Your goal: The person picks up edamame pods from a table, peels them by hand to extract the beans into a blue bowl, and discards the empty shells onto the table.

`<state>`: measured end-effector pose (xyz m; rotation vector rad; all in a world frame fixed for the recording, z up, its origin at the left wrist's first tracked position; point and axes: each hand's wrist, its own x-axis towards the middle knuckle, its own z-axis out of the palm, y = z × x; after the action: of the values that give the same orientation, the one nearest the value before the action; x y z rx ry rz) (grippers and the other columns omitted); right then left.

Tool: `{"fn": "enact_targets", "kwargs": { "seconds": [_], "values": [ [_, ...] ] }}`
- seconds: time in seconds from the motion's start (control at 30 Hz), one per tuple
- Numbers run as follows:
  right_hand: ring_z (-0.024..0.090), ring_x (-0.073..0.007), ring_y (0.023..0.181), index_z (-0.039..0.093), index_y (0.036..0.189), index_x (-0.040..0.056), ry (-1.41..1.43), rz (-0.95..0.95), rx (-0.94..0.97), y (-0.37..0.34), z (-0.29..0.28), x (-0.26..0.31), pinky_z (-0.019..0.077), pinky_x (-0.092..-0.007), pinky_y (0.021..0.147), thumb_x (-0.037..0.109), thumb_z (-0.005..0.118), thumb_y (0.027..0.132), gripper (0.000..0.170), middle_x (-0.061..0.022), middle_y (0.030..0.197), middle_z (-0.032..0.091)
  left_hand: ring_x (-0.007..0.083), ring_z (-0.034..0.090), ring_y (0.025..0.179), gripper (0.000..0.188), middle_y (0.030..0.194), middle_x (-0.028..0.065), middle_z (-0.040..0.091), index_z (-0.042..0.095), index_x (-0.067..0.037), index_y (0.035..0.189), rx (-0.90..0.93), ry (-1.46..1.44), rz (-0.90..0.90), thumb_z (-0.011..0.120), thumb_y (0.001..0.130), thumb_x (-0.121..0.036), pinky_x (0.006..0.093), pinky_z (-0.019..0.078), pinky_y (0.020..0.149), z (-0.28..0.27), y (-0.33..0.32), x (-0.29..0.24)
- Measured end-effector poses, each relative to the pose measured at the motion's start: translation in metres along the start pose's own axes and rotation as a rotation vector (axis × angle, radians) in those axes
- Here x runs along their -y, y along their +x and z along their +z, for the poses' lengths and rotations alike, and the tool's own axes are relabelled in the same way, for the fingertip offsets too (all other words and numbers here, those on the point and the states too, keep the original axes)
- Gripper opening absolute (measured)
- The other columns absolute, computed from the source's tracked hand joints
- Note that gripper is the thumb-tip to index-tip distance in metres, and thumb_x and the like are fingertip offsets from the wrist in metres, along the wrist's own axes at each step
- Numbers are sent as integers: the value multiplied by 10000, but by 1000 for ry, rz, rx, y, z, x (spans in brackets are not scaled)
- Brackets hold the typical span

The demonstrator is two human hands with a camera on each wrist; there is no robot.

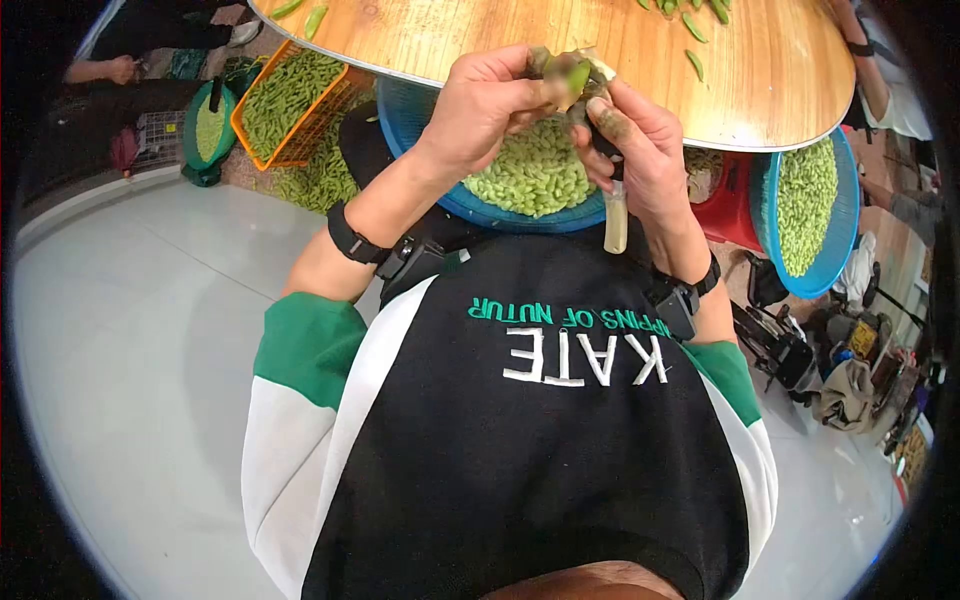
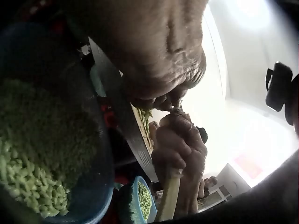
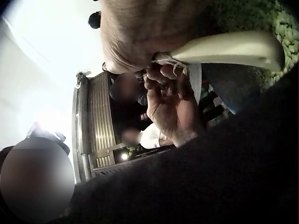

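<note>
My left hand [image 1: 478, 112] pinches a green bean pod [image 1: 573, 82] between thumb and fingers, over the table's near edge. Close against it, my right hand [image 1: 640, 150] grips a tool with a long cream handle [image 1: 616, 222]; its working end is hidden among the fingers. The handle [image 3: 233, 50] sticks out of the fist in the right wrist view, curved and smooth. Dark stains mark the right thumb. Below both hands, a blue basin [image 1: 395, 105] holds a heap of pale green shelled beans [image 1: 530, 170].
The round wooden table [image 1: 520, 25] carries a few loose pods [image 1: 694, 65]. An orange crate [image 1: 268, 60] of pods stands at the left, near a green basin [image 1: 190, 130]. To the right are a red stool [image 1: 728, 210] and another blue basin [image 1: 848, 215] of beans. Other people sit around.
</note>
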<state>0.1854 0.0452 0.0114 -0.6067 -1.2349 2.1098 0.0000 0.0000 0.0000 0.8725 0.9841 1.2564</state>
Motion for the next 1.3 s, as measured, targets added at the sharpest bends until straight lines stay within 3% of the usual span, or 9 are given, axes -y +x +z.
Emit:
{"fn": "enact_targets", "kwargs": {
  "seconds": [0.17, 0.27, 0.43, 0.5, 0.63, 0.87, 1.03, 1.23, 1.3],
  "values": [
    [466, -56, 527, 586, 1107, 1, 77, 89, 33, -5, -1, 12, 369, -187, 450, 97, 493, 949, 206, -27, 753, 591, 48, 410, 506, 92, 681, 5, 555, 619, -5, 937, -48, -408, -198, 587, 868, -55, 194, 287, 448, 17, -2, -13],
    [509, -56, 598, 578, 1105, -24, -550, -217, -32, -5, -3, -5, 421, -197, 524, 70, 509, 939, 202, -25, 773, 608, 51, 391, 489, 46, 648, -9, 514, 594, -17, 870, 0, -355, -123, 562, 851, -44, 202, 283, 435, 7, 0, -2],
    [539, -60, 663, 574, 1137, -26, -444, -85, -14, -10, -6, -8, 442, -207, 586, 66, 541, 923, 235, -24, 801, 622, 71, 408, 501, 66, 665, 13, 529, 581, -12, 842, -88, -262, -95, 545, 824, -66, 212, 319, 434, 14, -3, 0],
    [533, -52, 651, 574, 1139, -23, -722, -430, -19, -8, -4, -12, 439, -209, 580, 75, 562, 913, 247, -24, 787, 623, 70, 396, 477, 65, 643, 11, 523, 587, -11, 824, -111, -209, -81, 539, 812, -54, 212, 312, 426, 17, -3, -2],
    [501, -27, 624, 589, 1094, 2, -409, -125, -158, -8, -2, 5, 401, -195, 540, 83, 591, 895, 215, 1, 761, 629, 47, 332, 415, 64, 588, -32, 465, 542, -47, 729, -195, -130, -73, 554, 789, -30, 210, 247, 395, 31, -1, -10],
    [495, -31, 642, 589, 996, 10, -376, -86, -75, -3, -17, 1, 397, -192, 540, 71, 575, 886, 127, 21, 752, 605, 76, 355, 457, 67, 621, 0, 481, 575, -17, 819, -49, -374, -274, 523, 807, -57, 218, 287, 410, 11, -3, -8],
    [582, -379, 729, 558, 990, 58, -1094, -453, 230, -12, -2, 5, 474, -425, 618, 174, 663, 779, 263, -157, 798, 560, 56, 373, 485, 78, 659, -7, 509, 608, -4, 846, -198, 52, -204, 551, 800, -31, 200, 266, 422, 4, -20, -41],
    [571, -329, 697, 558, 1028, 54, -976, -497, 78, -14, -25, 12, 469, -412, 615, 146, 654, 791, 272, -137, 802, 550, 65, 466, 531, 105, 723, 46, 580, 596, 11, 933, -315, 193, -15, 516, 887, -37, 185, 345, 431, -41, -42, -69],
    [581, -350, 705, 557, 1008, 54, -1024, -419, -370, -14, -36, 19, 475, -423, 618, 117, 637, 793, 237, -155, 823, 563, 72, 472, 531, 97, 737, 51, 582, 583, 9, 960, -260, 138, -72, 521, 907, -43, 188, 354, 431, -32, -42, -65]
  ]
}}
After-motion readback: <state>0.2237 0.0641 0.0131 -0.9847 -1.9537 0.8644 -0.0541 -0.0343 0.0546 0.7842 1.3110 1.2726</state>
